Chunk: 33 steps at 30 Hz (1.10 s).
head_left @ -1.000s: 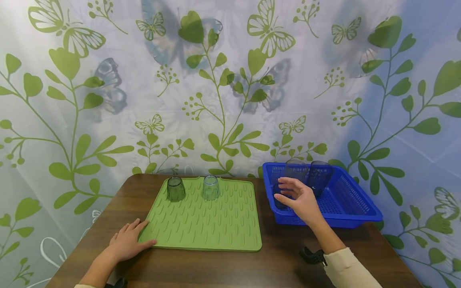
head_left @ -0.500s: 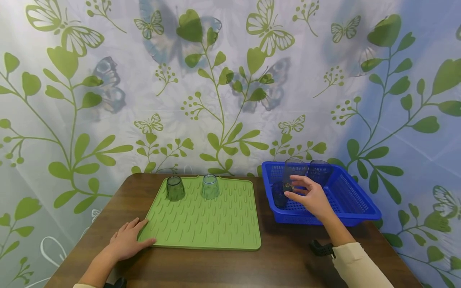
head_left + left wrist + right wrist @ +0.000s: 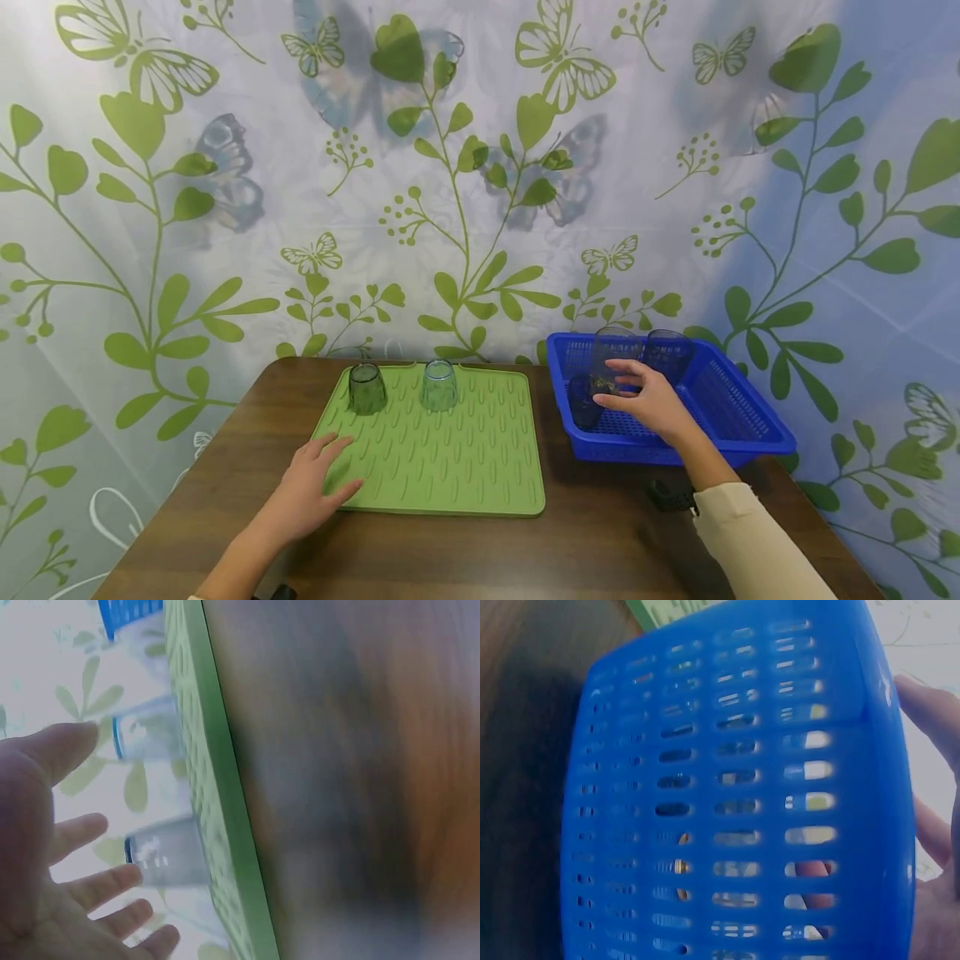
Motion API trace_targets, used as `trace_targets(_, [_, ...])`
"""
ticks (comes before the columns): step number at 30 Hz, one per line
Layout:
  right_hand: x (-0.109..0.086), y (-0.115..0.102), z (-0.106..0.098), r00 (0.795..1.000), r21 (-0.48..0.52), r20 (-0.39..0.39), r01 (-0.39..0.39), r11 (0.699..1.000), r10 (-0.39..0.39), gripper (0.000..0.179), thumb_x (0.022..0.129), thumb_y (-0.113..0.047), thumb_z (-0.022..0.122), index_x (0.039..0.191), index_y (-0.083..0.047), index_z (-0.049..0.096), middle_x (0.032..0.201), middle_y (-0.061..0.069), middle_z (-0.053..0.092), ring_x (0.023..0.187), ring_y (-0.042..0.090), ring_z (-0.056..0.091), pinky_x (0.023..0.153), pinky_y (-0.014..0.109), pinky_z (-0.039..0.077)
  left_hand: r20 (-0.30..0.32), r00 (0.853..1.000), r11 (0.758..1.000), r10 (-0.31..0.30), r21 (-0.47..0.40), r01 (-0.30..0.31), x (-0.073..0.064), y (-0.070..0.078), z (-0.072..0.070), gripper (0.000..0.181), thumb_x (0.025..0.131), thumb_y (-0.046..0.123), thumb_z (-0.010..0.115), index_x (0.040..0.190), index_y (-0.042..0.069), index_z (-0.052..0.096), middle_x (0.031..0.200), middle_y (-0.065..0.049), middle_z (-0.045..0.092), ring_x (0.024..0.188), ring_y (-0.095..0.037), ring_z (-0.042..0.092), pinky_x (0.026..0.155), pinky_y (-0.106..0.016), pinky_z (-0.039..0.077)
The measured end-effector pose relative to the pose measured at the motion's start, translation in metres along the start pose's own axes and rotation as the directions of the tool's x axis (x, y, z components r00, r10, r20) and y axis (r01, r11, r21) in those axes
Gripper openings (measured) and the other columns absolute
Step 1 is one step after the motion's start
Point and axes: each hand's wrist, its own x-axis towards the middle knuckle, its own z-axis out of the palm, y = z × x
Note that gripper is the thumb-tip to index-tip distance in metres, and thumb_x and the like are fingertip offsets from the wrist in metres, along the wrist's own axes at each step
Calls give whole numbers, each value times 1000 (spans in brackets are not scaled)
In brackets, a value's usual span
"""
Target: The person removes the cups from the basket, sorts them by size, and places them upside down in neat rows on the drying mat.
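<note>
In the head view my left hand (image 3: 309, 485) hovers at the left edge of the green drying mat (image 3: 442, 467), fingers spread, holding nothing. The left wrist view shows its fingers loosely extended, with two glasses beyond. On the mat's back part stand a dark grey glass (image 3: 367, 389) and a clear bluish glass (image 3: 439, 386), both upside down. My right hand (image 3: 647, 402) reaches over the blue basket (image 3: 738, 417), thumb and fingers parted beside a short dark glass (image 3: 583, 402). Behind the fingers rises a tall clear glass (image 3: 617, 343). In the right wrist view the basket wall (image 3: 772, 787) mostly hides the hand's work.
Another tall dark glass (image 3: 669, 354) stands farther back in the basket. The brown wooden table (image 3: 480, 554) carries mat and basket side by side, the basket at the right. A patterned curtain (image 3: 480, 183) hangs behind the table.
My left hand has lifted from the mat's left edge and moved right, over the mat's corner. My right hand first shifted right, away from the short dark glass, then stayed nearly in place.
</note>
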Motion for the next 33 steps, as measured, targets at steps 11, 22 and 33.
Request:
trace_targets(11, [8,5,-2,993,-50,94,-69,996,73,89,88,-48,79,157,-7,39,156,27,43,141,48,44,105,65,47,-115,983,973,140,-166,-158,-6,44,16,59,91,26,79,144,15,56,144,-6,57,133,-33,56,102,-58,49])
trace_targets(22, [12,10,0,980,-74,159,-107,992,117,90,87,-47,81,156,-6,40,155,29,44,141,49,44,104,63,48,36,995,857,90,-513,-59,-14,72,34,56,98,25,72,149,27,48,151,-5,51,139,-33,49,111,-47,48])
trace_targets(33, [19,14,1,972,-97,207,-89,991,107,90,87,-43,82,155,-2,39,154,31,44,140,50,45,105,62,48,152,984,741,96,-670,31,-22,85,46,52,101,28,68,148,25,47,155,-5,47,143,-37,44,114,-43,46])
